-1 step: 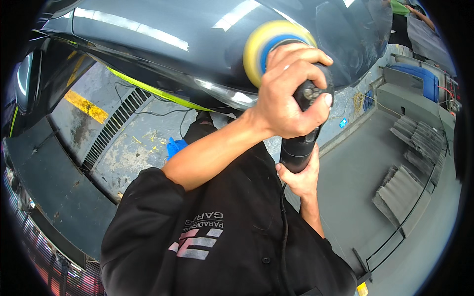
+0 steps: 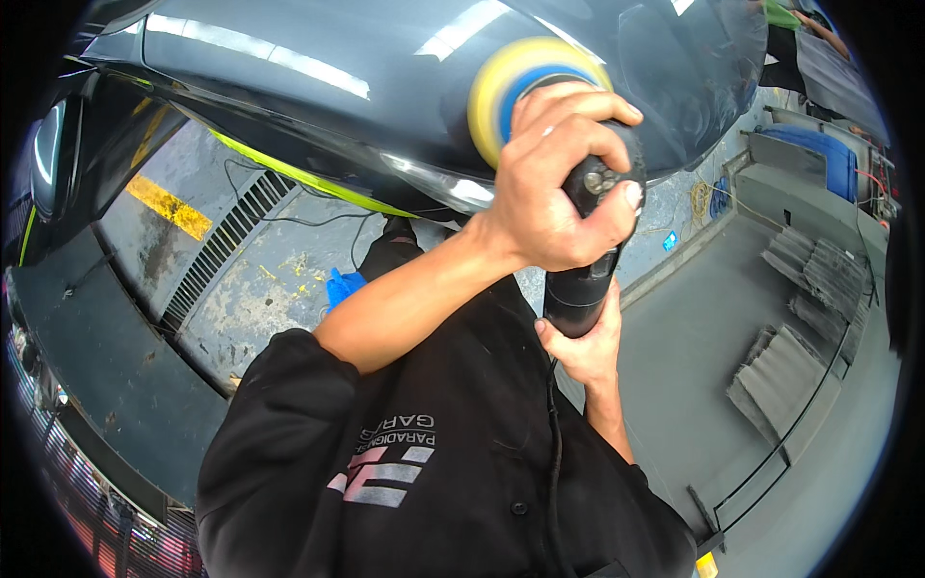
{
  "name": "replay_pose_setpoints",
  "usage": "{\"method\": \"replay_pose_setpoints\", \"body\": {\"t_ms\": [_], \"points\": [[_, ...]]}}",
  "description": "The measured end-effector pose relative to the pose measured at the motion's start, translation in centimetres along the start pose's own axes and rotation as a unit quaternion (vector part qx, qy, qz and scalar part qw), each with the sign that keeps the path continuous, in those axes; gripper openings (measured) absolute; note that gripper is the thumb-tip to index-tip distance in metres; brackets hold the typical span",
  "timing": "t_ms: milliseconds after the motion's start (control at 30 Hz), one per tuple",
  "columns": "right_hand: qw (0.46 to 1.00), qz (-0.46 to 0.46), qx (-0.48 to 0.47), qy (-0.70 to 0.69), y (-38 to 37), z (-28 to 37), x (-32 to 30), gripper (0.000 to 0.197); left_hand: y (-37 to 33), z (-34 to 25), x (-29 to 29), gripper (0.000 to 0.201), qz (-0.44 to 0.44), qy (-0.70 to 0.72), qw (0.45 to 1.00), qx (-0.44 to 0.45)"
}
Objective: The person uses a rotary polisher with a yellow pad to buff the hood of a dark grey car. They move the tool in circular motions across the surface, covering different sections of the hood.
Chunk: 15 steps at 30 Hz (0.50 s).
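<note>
A black electric polisher (image 2: 576, 292) with a yellow and blue foam pad (image 2: 487, 101) rests against the glossy dark grey front panel (image 2: 318, 48) of a car. The pad's rim is smeared by spinning. My left hand (image 2: 559, 188) wraps over the polisher's head, just behind the pad. Lower down, my right hand (image 2: 590, 349) is closed round the rear of the body. A black power cord (image 2: 554, 462) runs from that end down along my dark shirt. Just below the pad sits the car's headlight (image 2: 438, 181), partly covered by my left wrist.
A floor drain grate (image 2: 226, 246) and a yellow floor stripe (image 2: 169, 207) lie left of my arm. At the right, grey cloths (image 2: 785, 376) hang by a black rail (image 2: 771, 472). Another person (image 2: 829, 77) stands at the far right. A thin cable (image 2: 308, 220) crosses the floor.
The polisher and my left hand have shifted slightly left across the panel. Both hands keep their hold.
</note>
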State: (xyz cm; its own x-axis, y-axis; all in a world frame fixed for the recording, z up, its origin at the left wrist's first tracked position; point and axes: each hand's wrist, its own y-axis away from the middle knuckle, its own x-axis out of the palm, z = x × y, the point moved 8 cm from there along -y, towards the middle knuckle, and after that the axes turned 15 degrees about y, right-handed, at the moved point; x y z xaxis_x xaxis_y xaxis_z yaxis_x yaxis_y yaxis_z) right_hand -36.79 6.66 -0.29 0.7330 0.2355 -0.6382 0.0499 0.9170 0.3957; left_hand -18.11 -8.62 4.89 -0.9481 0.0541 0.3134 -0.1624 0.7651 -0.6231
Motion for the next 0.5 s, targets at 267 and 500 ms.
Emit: {"method": "replay_pose_setpoints", "body": {"t_ms": [267, 500], "points": [[0.998, 0.016, -0.027, 0.058, -0.7, 2.7, 0.7, 0.103, 0.2, -0.8, -2.8, 0.021, -0.011, 0.004, 1.000, 0.013], [0.999, -0.001, 0.015, 0.030, 0.2, 0.8, -0.1, 0.104, 0.8, 0.5, -0.8, 0.019, -0.017, 0.024, 1.000, 0.003]]}}
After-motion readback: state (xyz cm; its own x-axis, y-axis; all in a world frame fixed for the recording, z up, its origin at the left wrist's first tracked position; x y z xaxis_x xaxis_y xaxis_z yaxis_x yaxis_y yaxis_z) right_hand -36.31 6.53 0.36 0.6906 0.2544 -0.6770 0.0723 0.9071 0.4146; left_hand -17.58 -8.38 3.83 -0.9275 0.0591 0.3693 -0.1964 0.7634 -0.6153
